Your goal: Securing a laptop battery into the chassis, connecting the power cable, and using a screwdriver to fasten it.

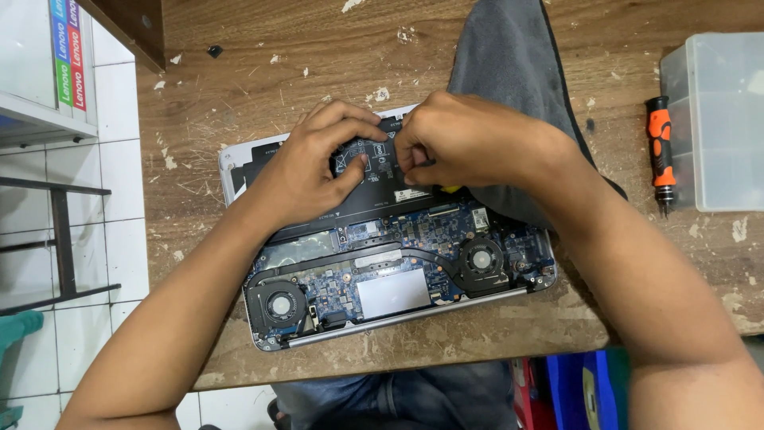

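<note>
the left hand (pixel 306 163) lies curled on the black battery (pixel 362 187) of the opened laptop (pixel 382 263), its fingers (pixel 354 119) bent and pressing the top edge. the right hand (pixel 465 139), just beside it over the battery, has its fingers pinched tight; whether they grip anything, i cannot tell. both forearms reach in across the laptop's near edge. a grey cloth (pixel 509 56) lies behind the battery on the worktop (pixel 239 87).

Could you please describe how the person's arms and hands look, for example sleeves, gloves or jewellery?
Both arms are bare up to the picture's edge; no sleeve shows. The left hand and the right hand wear no gloves. No ring, watch or bracelet is visible on either hand or wrist. Below the table edge, blue jeans show on the person's lap.
</note>
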